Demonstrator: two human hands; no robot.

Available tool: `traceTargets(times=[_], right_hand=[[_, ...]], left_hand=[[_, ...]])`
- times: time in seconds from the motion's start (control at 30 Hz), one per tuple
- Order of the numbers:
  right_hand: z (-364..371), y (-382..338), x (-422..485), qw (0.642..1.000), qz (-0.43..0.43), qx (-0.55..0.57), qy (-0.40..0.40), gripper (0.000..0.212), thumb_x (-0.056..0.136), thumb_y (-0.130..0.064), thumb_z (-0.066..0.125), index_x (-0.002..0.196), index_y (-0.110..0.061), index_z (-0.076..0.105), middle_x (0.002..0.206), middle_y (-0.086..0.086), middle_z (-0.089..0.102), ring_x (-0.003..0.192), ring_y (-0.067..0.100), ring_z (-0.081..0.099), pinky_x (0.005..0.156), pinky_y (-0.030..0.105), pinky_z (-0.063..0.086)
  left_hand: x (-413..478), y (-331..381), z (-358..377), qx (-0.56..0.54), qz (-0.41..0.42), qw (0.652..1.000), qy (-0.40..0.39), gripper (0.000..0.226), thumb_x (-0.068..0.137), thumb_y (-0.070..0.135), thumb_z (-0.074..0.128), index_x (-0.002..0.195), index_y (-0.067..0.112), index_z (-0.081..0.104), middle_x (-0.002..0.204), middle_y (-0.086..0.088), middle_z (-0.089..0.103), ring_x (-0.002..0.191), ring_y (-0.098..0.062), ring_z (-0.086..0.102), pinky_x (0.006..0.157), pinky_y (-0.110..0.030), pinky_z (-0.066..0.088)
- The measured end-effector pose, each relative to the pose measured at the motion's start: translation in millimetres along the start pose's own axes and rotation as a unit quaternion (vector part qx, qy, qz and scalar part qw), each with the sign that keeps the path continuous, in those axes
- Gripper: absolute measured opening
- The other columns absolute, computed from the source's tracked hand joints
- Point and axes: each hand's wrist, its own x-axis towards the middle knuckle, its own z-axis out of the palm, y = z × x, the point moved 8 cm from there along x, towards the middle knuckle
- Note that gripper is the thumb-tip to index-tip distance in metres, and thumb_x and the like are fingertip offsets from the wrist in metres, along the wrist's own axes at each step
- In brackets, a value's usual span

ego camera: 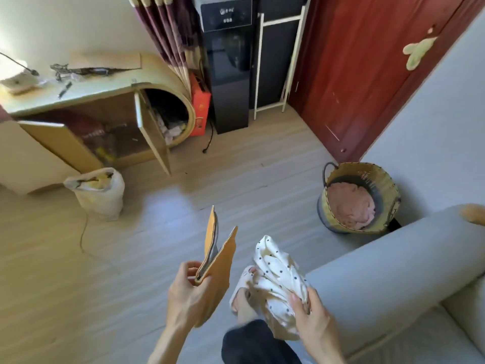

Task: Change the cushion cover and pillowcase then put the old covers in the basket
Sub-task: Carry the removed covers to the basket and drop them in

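My left hand [187,290] grips the lower corner of a folded mustard-yellow cover [219,261] with a grey lining, held upright over the floor. My right hand [312,311] clutches a bunched white cover with black dots [279,271], just left of the sofa arm. A woven basket [388,187] stands on the floor by the wall, up and to the right of both hands, with pink fabric [350,204] lying inside it.
A grey sofa [380,279] fills the lower right. On the left stand a low cabinet [86,122] with open doors and a white sack [99,193] with a cord. A black appliance [227,61], white rack and red door [367,69] line the back. My slippered foot [242,287] is below the covers.
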Motion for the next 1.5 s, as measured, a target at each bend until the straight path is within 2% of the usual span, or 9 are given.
traceTargets(times=[0.23, 0.4, 0.67, 0.83, 0.93, 1.07, 1.27, 1.43, 1.5], right_hand=[[-28, -94, 142, 1.000, 0.011, 0.004, 0.013, 0.049, 0.098, -0.044, 0.051, 0.143, -0.025, 0.045, 0.131, 0.008, 0.064, 0.120, 0.031, 0.058, 0.087, 0.031, 0.042], [-76, -162, 230, 0.999, -0.014, 0.012, 0.051, 0.040, 0.094, -0.052, 0.050, 0.121, -0.024, 0.058, 0.116, 0.005, 0.071, 0.107, 0.029, 0.064, 0.080, 0.033, 0.047], [-124, -209, 355, 0.990, 0.042, 0.058, 0.125, 0.018, 0.097, -0.044, 0.052, 0.100, -0.027, 0.051, 0.092, 0.000, 0.070, 0.094, 0.026, 0.065, 0.067, 0.030, 0.035], [-144, -204, 384, 0.968, 0.157, 0.126, 0.151, 0.056, 0.088, -0.065, 0.040, 0.120, -0.022, 0.056, 0.105, 0.000, 0.071, 0.102, 0.024, 0.065, 0.079, 0.032, 0.045], [-151, -188, 395, 0.946, 0.222, 0.156, 0.175, 0.039, 0.096, -0.052, 0.048, 0.122, -0.024, 0.055, 0.099, -0.003, 0.070, 0.095, 0.021, 0.065, 0.077, 0.032, 0.045], [-160, -168, 403, 0.912, 0.282, 0.200, 0.222, 0.029, 0.098, -0.044, 0.052, 0.118, -0.023, 0.056, 0.081, -0.006, 0.063, 0.075, 0.008, 0.060, 0.068, 0.028, 0.046], [-177, -124, 432, 0.856, 0.351, 0.272, 0.266, 0.039, 0.098, -0.042, 0.052, 0.132, -0.021, 0.051, 0.100, -0.004, 0.066, 0.090, 0.015, 0.061, 0.078, 0.026, 0.042], [-222, -86, 469, 0.839, 0.375, 0.282, 0.274, 0.044, 0.098, -0.048, 0.048, 0.133, -0.020, 0.046, 0.120, 0.000, 0.063, 0.097, 0.016, 0.060, 0.078, 0.017, 0.041], [-240, -68, 487, 0.849, 0.369, 0.269, 0.267, 0.045, 0.098, -0.050, 0.045, 0.133, -0.021, 0.044, 0.119, -0.002, 0.063, 0.089, 0.012, 0.057, 0.068, 0.009, 0.039]], left_hand=[[138, 114, 32, 0.036, 0.033, 0.999, -0.012, 0.026, 0.081, 0.005, 0.070, 0.088, 0.028, 0.059, 0.085, 0.003, 0.066, 0.081, -0.018, 0.061, 0.060, -0.019, 0.047], [223, 188, 67, 0.059, 0.050, 0.996, -0.038, 0.026, 0.080, 0.004, 0.070, 0.089, 0.027, 0.061, 0.086, 0.005, 0.065, 0.082, -0.013, 0.062, 0.061, -0.018, 0.045], [357, 296, 168, 0.112, 0.082, 0.980, -0.142, 0.027, 0.083, 0.009, 0.072, 0.093, 0.030, 0.058, 0.090, 0.007, 0.065, 0.084, -0.011, 0.062, 0.059, -0.021, 0.046], [392, 393, 250, 0.163, 0.126, 0.946, -0.250, 0.018, 0.084, 0.018, 0.072, 0.094, 0.021, 0.057, 0.079, 0.005, 0.067, 0.068, -0.007, 0.062, 0.054, -0.021, 0.045], [402, 437, 312, 0.215, 0.155, 0.913, -0.309, 0.016, 0.087, 0.024, 0.070, 0.090, 0.025, 0.054, 0.077, 0.004, 0.066, 0.069, -0.012, 0.061, 0.059, -0.029, 0.049], [402, 477, 388, 0.265, 0.200, 0.870, -0.364, 0.017, 0.087, 0.026, 0.070, 0.094, 0.028, 0.054, 0.085, 0.009, 0.063, 0.070, -0.004, 0.058, 0.049, -0.014, 0.041], [386, 522, 499, 0.303, 0.254, 0.814, -0.426, 0.022, 0.083, 0.021, 0.073, 0.099, 0.028, 0.059, 0.090, 0.010, 0.065, 0.082, -0.006, 0.060, 0.057, -0.017, 0.042], [378, 552, 584, 0.320, 0.289, 0.789, -0.437, 0.025, 0.083, 0.015, 0.073, 0.100, 0.029, 0.060, 0.092, 0.011, 0.067, 0.086, -0.004, 0.061, 0.061, -0.015, 0.044], [374, 558, 618, 0.324, 0.301, 0.782, -0.441, 0.026, 0.082, 0.014, 0.074, 0.098, 0.029, 0.061, 0.092, 0.012, 0.067, 0.087, -0.003, 0.061, 0.062, -0.011, 0.042]])
